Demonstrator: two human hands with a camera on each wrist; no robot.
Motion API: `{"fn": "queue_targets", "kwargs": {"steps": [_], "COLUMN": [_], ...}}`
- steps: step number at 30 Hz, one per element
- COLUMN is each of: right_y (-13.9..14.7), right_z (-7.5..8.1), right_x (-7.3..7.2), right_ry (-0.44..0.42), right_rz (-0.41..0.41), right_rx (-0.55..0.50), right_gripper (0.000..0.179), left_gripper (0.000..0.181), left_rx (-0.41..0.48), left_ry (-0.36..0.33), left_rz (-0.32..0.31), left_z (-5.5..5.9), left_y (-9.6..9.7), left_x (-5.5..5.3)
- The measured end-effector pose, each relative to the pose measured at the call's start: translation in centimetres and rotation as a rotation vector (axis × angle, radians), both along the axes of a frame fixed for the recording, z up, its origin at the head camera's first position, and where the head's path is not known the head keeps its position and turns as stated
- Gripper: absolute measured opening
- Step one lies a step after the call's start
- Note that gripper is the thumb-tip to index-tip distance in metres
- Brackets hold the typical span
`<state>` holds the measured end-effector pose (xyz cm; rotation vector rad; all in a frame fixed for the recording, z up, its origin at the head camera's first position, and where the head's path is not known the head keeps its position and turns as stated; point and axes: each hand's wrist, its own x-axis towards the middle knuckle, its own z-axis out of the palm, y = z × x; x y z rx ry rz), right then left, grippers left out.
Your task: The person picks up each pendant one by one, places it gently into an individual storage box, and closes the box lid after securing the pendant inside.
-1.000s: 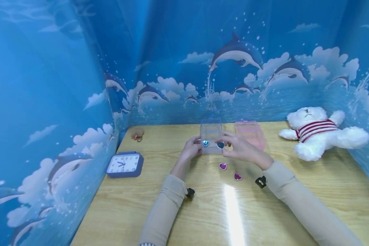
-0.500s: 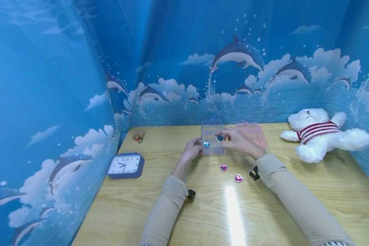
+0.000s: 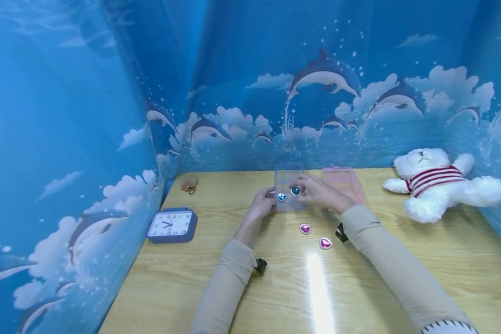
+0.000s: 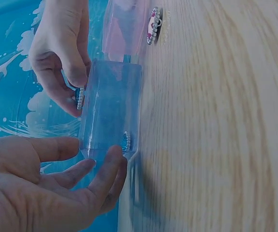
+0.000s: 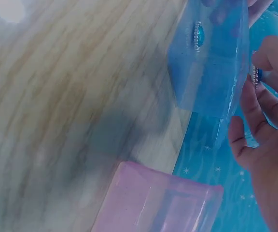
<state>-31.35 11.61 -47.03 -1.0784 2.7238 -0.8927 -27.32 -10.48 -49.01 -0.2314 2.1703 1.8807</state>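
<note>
A see-through blue box (image 3: 290, 204) with its lid raised stands on the table. My left hand (image 3: 262, 204) holds the box's left end between thumb and fingers. In the left wrist view, one blue gem (image 4: 126, 141) with a silvery beaded rim lies inside the box near those fingertips. Over the box's open side, my right hand (image 3: 317, 192) pinches a second blue gem (image 3: 295, 190), whose beaded edge shows in both wrist views. Two pink heart-shaped gems, a nearer one (image 3: 325, 243) and a farther one (image 3: 305, 228), lie on the table in front of the box.
Right of the blue box stands a pink see-through box (image 3: 345, 181). A white plush bear (image 3: 438, 183) in a striped top lies at the far right. On the left are a blue clock (image 3: 173, 226) and a small trinket (image 3: 189, 188). A dolphin-print curtain (image 3: 234, 93) hangs behind.
My right hand has moved left with the blue gem, from the box's right edge to over the box. My left hand stays at the box's left end.
</note>
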Motion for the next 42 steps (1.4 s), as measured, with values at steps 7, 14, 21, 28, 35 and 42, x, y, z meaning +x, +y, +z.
{"fn": "queue_targets", "kwargs": {"steps": [7,14,21,28,35,42], "right_y": [-0.2,-0.4,-0.3,-0.5,-1.0,-1.1], "right_z": [0.1,0.3,0.4,0.6,0.9,1.6], "right_x": [-0.6,-1.0,-1.6,-1.8,-1.7,-1.3], "right_ry": [0.008,-0.056,-0.144,-0.176,-0.16,-0.084], "right_rz": [0.048,0.072,0.086,0.087,0.086,0.015], "right_rx": [0.031,0.073,0.112,0.139,0.191,0.153], "right_gripper": [0.044,0.043,0.041,0.042,0.041,0.033], "left_gripper": [0.056,0.057,0.057,0.055,0.055,0.055], "left_rx": [0.014,0.016,0.008,0.012,0.006,-0.004], "left_ry": [0.009,0.009,0.009,0.006,0.015,0.012], "left_rz": [-0.005,-0.006,-0.003,-0.001,0.005,0.016], "left_z": [-0.1,-0.1,-0.2,-0.1,-0.2,-0.2], "left_y": [0.0,0.2,0.2,0.2,0.0,-0.2], "left_x": [0.1,0.2,0.1,0.0,0.1,-0.1]}}
